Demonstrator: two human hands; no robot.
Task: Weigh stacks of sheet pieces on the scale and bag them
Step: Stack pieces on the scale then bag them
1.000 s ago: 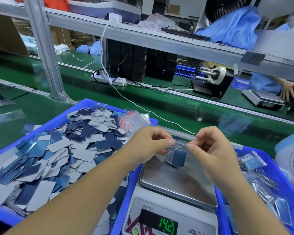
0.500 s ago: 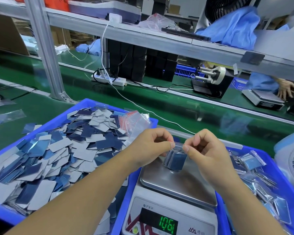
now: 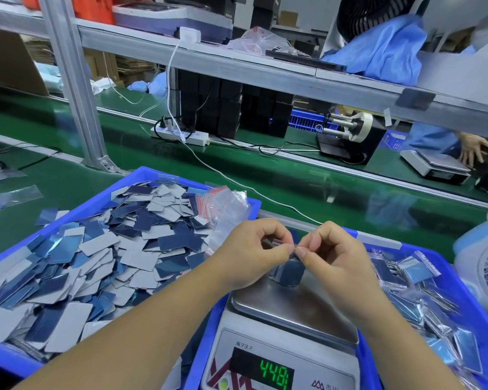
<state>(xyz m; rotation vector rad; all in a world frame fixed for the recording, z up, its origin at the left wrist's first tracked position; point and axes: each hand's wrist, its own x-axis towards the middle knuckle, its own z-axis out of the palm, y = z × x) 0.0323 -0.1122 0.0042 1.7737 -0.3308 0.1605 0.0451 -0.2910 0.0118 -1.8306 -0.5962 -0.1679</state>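
Hands curled — left hand [image 3: 252, 253], right hand [image 3: 331, 256] pinching bag [image 3: 289, 273] top.

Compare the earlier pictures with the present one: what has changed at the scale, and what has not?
The left hand and right hand have drawn together, pinching the small bag of sheet pieces along its top. The scale readout changed. The bag stays over the pan; both blue trays are unmoved.

A single head-worn wide-angle camera looks forward and down, close over the scale [image 3: 290, 311] (foreground), with the conveyor belt [image 3: 265, 175] and shelf [image 3: 265, 71] beyond.
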